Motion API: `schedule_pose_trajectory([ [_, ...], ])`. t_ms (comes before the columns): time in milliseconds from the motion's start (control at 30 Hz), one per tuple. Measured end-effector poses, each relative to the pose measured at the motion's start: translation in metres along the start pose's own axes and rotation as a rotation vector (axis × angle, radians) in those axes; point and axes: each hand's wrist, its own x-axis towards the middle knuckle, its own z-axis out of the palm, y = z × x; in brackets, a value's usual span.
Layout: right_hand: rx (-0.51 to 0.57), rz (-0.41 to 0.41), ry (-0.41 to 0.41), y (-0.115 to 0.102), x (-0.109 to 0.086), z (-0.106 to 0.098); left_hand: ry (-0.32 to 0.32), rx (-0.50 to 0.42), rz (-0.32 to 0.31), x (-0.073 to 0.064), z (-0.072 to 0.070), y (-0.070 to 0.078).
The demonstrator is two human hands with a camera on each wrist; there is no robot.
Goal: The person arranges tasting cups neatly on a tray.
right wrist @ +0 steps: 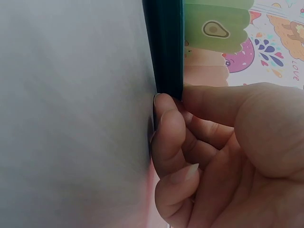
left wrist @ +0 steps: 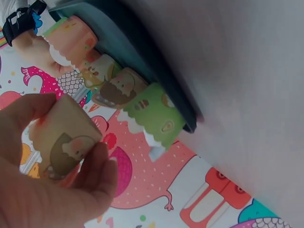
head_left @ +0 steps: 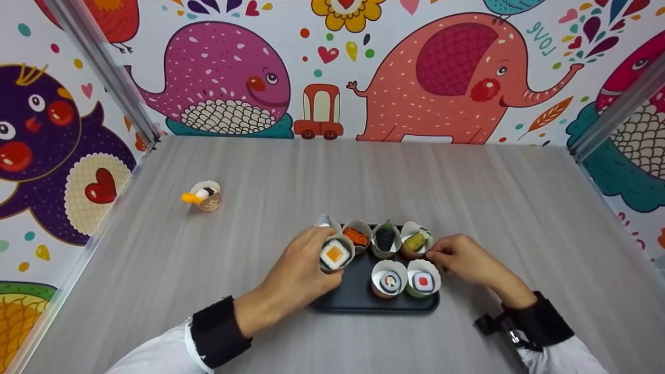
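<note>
My left hand grips a paper cup between thumb and fingers, over the left part of a black tray. In that cup lies a toy sushi roll, white with an orange centre. At the tray's right edge my right hand pinches the rim, as the right wrist view shows. The tray's back row has cups with orange roe sushi, a dark piece and a yellow-green piece; a fourth cup is partly hidden behind my left hand. Two cups with round rolls stand at front right.
Away from the tray, at the left of the grey table, stands another paper cup with a white, black and orange piece. Walls with cartoon animals enclose the table at the back and sides.
</note>
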Motion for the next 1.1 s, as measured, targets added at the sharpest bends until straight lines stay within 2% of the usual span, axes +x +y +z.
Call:
schedule_pose_trajectory([
  [433,-0.003,0.010,-0.006,0.002,-0.001,0.000,-0.118,0.013,0.021,-0.003,0.024,0.006],
  [667,0.001,0.020,-0.007,0.001,-0.001,0.000,-0.169,0.019,0.041,-0.004,0.037,0.004],
  [1100,0.007,0.011,-0.014,0.002,-0.001,0.000,-0.265,0.030,0.018,0.000,0.043,0.002],
])
